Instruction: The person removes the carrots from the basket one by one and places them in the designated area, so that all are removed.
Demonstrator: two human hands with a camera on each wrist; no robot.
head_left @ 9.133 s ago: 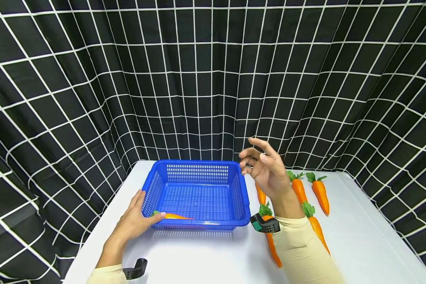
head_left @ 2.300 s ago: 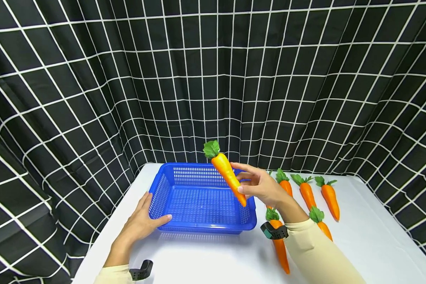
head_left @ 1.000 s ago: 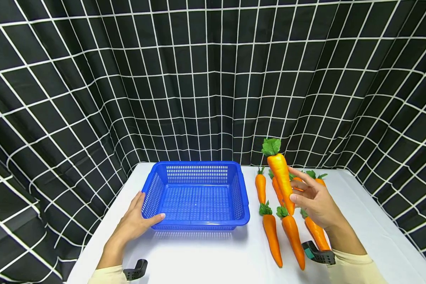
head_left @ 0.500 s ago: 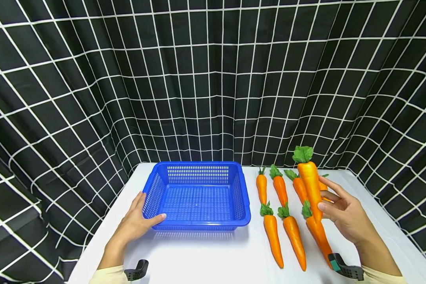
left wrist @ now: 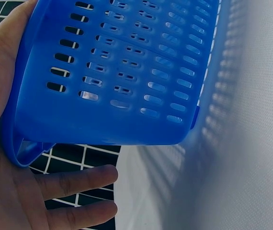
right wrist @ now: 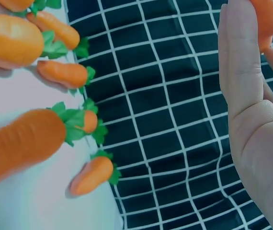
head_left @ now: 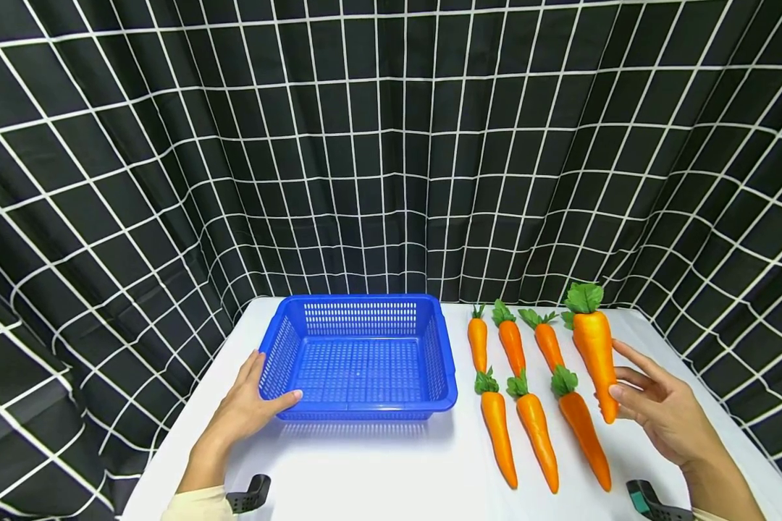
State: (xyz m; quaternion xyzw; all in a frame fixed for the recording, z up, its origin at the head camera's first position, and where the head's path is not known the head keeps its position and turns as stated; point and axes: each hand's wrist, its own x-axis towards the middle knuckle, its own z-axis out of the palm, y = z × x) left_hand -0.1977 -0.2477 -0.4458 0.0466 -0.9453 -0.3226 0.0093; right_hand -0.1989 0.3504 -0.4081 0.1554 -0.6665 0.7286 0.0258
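My left hand [head_left: 244,401] rests at the front left corner of the blue plastic basket [head_left: 358,416], thumb over the front rim and fingers along the left side. In the left wrist view, two fingers [left wrist: 81,182] reach out straight past the basket's perforated wall [left wrist: 127,62]. My right hand [head_left: 658,409] pinches an orange carrot [head_left: 594,347] near its tip between thumb and fingers, leafy top up and away from me. The held carrot hangs above the right end of the carrot rows. Only part of it [right wrist: 267,21] shows in the right wrist view.
Right of the basket, carrots lie in two rows: three in front, including the middle one [head_left: 537,441], and several behind, such as the leftmost one [head_left: 478,344]. Leaves of another peek out behind the held carrot. A black gridded curtain [head_left: 365,145] surrounds the white table [head_left: 365,477].
A carrot lay in the basket's front 9.1 s ago and no longer shows there. My right hand has carried a carrot from over the basket rightward past the rows. My left hand stays at the basket.
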